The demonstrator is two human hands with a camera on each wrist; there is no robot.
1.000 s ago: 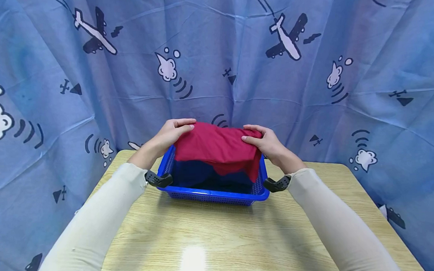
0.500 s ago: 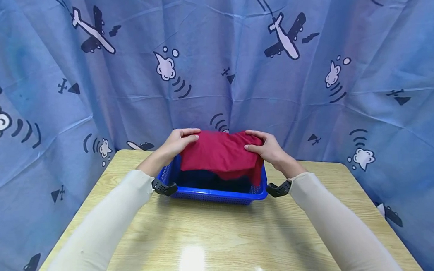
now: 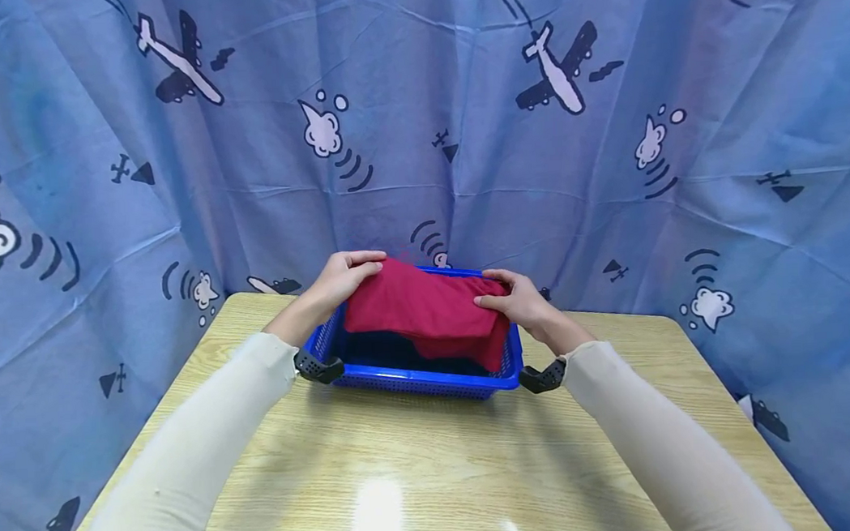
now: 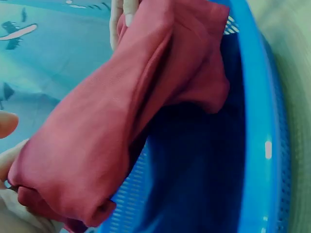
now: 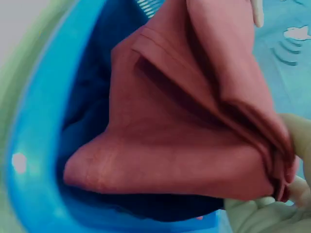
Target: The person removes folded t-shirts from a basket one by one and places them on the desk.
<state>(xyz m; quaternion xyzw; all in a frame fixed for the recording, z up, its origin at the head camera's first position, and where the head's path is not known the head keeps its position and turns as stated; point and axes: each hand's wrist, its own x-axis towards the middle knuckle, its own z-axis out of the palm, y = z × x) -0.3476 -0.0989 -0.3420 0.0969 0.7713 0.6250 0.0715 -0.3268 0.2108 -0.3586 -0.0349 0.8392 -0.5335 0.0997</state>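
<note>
At ten and two o'clock over the blue perforated plastic basket [image 3: 417,378], the left hand [image 3: 345,277] and right hand [image 3: 526,300] pinched opposite ends of the folded red cloth [image 3: 427,306] in narrow grips, seemingly so it hung spread above dark-blue fabric [image 4: 194,160].

blue basket [image 3: 410,377] partly hidden by red cloth [image 3: 427,302], sleeves [image 3: 204,429] cut off

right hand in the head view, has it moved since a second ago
Yes, downward: against the printed curtain, the right hand, gripping the red cloth, is lower in the picture than earlier, nearer the front rim of the blue basket.
</note>
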